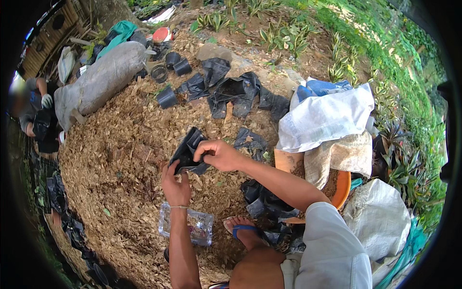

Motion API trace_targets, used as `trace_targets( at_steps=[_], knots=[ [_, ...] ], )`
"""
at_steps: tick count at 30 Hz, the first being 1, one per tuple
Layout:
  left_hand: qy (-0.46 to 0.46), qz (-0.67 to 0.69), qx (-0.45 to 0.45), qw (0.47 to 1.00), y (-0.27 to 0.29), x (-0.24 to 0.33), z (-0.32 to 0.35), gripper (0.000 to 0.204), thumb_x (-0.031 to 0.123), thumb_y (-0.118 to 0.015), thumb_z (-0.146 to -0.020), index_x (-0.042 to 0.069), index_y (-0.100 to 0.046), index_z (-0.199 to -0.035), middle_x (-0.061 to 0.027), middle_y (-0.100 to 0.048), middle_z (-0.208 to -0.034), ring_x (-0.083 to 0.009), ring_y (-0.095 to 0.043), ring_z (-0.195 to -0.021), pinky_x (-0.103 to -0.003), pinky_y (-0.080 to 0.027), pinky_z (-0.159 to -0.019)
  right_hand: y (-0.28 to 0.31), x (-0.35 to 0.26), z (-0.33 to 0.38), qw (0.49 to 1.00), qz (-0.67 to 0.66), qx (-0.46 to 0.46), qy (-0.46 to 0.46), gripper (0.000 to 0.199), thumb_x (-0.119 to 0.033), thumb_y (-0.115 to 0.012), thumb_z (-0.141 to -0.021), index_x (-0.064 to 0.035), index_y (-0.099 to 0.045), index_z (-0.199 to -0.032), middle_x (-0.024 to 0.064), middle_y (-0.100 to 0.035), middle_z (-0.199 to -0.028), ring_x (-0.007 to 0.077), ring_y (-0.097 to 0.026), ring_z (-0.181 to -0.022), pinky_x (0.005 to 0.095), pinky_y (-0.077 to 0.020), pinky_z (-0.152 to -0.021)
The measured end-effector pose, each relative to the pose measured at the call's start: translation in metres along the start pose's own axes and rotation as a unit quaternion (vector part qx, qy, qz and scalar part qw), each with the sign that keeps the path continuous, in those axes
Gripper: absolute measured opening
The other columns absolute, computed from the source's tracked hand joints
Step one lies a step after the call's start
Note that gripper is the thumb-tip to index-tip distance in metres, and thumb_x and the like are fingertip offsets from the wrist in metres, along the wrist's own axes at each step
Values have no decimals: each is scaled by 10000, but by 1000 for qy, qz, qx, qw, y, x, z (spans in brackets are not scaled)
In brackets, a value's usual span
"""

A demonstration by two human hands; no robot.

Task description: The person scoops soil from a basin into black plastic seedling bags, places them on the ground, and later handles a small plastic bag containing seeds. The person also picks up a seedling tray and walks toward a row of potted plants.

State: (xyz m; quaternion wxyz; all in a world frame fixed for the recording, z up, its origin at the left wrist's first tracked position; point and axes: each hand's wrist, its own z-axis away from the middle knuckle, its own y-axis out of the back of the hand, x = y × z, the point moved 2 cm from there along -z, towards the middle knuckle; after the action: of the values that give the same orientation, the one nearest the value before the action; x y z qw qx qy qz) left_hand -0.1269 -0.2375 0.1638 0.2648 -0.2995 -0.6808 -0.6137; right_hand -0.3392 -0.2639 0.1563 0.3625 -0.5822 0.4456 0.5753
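Observation:
Over the wood chips, a small black plastic planting bag is held tilted, its mouth facing me. My left hand grips its lower edge from beneath, with the thumb and fingers around the plastic. My right hand is closed, its fingers curled at the bag's right rim. The bag hides some of the fingertips, and its inside looks dark. Below my left hand, a clear plastic tray lies on the chips beside my foot.
Several black pots and crumpled black bags lie ahead. White sacks cover part of an orange basin at the right. A long stuffed sack lies far left, near another person wearing gloves.

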Motion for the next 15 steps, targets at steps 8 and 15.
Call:
trace_targets(
  at_steps=[8, 15],
  knots=[
    [-15, -64, 26, 998, 3, -24, -9, 438, 22, -697, -889, -74, -628, -1311, -230, -524, -1460, -374, -685, -1110, -400, -645, -807, 105, 11, 115, 746, 629, 208, -60, 662, -70, -717, -827, -205, -567, -1457, 206, -456, -1514, 470, -373, -1431, 600, -320, -1166],
    [25, -120, -85, 989, -13, -41, 10, 598, 86, -726, -899, -40, -527, -1448, -234, -278, -1646, -427, -364, -1476, -509, -438, -1139, 231, 19, 240, 573, 706, 289, -297, 261, -118, -594, -904, -142, -770, -1096, 129, -588, -1401, 404, -415, -1400, 631, -287, -1135]
  ],
)
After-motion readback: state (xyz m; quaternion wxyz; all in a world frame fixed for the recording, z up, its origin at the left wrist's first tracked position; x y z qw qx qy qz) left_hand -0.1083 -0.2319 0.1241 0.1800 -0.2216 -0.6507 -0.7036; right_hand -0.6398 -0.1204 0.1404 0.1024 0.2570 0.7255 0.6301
